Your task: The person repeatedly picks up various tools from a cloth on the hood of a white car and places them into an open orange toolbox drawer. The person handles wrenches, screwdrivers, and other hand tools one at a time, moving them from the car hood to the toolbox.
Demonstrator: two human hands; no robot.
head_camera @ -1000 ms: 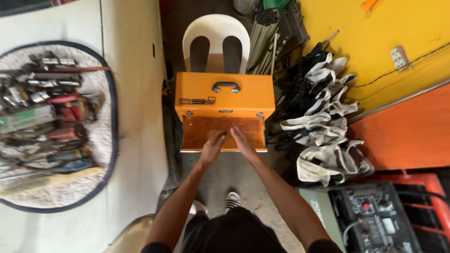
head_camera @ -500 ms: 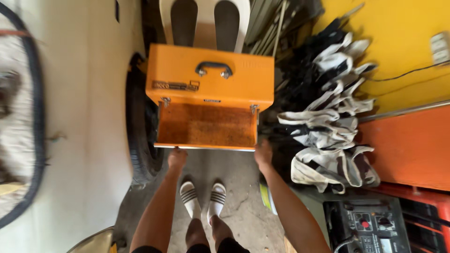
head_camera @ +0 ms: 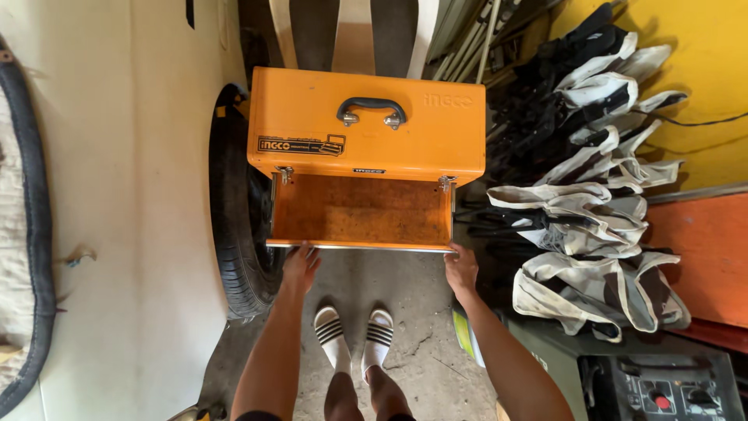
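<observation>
Orange metal toolbox [head_camera: 366, 117]: located at upper centre of the frame, standing in front of a white plastic chair [head_camera: 354, 35] at the top edge. Long axis runs left to right across the frame. A black carry handle [head_camera: 372, 109] sits on the lid, slightly right of centre and parallel to the long axis. A rectangular black-outlined label [head_camera: 300, 145] lies at the lower left of the lid; a small dark plate [head_camera: 368, 170] sits at the centre of the lid's front edge; embossed lettering, the same orange as the lid, occupies the upper right corner.

Front flap [head_camera: 362, 214]: folded down toward the viewer, showing a rust-speckled orange inner face with nothing lying on it. Metal latches sit at both upper corners.

Left hand [head_camera: 298, 267]: at the flap's lower left corner, fingers curled onto the front edge, gripping it. Right hand [head_camera: 461, 269]: at the lower right corner, fingers touching the edge; whether it is fully closed on it cannot be told.

Surroundings: a black tyre [head_camera: 234, 226] just left of the toolbox, against a cream panel [head_camera: 132, 195]. A heap of black-and-white cloth bags [head_camera: 592, 203] lies right of centre. A grey machine with red knobs [head_camera: 662, 390] occupies the lower right corner. Feet in striped sandals [head_camera: 354, 335] stand on the concrete floor [head_camera: 413, 312] below the flap.
</observation>
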